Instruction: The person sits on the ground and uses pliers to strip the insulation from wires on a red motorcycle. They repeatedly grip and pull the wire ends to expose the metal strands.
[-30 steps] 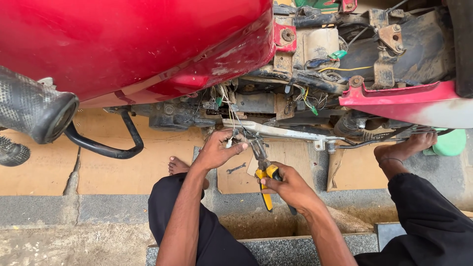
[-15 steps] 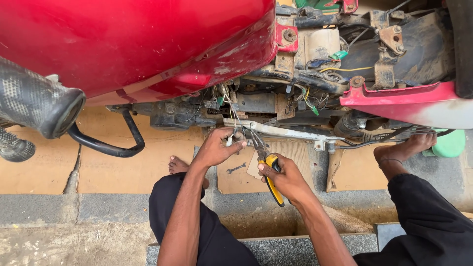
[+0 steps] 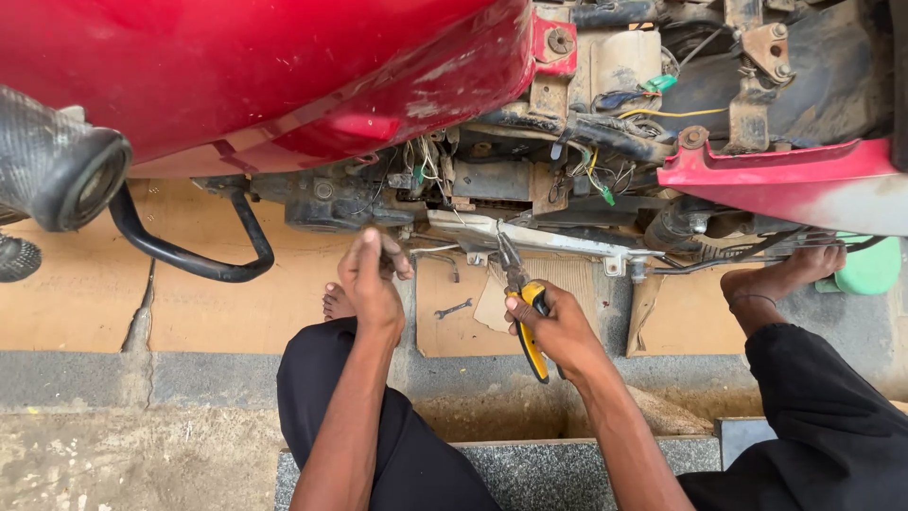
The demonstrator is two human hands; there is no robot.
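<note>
A red motorcycle (image 3: 284, 76) with its side panels off fills the top of the view, wires and frame bared. My right hand (image 3: 558, 326) grips yellow-and-black pliers (image 3: 523, 303), whose jaws reach up to a grey metal bar (image 3: 530, 238) under the engine. My left hand (image 3: 371, 274) pinches something small at the left end of that bar; what it holds is too small to tell. Both forearms rise from my lap in black trousers.
A small spanner (image 3: 454, 308) lies on brown cardboard (image 3: 454, 326) between my hands. A black footrest loop (image 3: 189, 255) and exhaust end (image 3: 57, 170) stick out at left. My bare feet (image 3: 780, 274) rest on the floor; a green object (image 3: 870, 267) sits at right. A stone kerb (image 3: 142, 378) runs below.
The right hand has lifted the pliers closer to the metal bar. The left hand has turned upright at the bar's left end.
</note>
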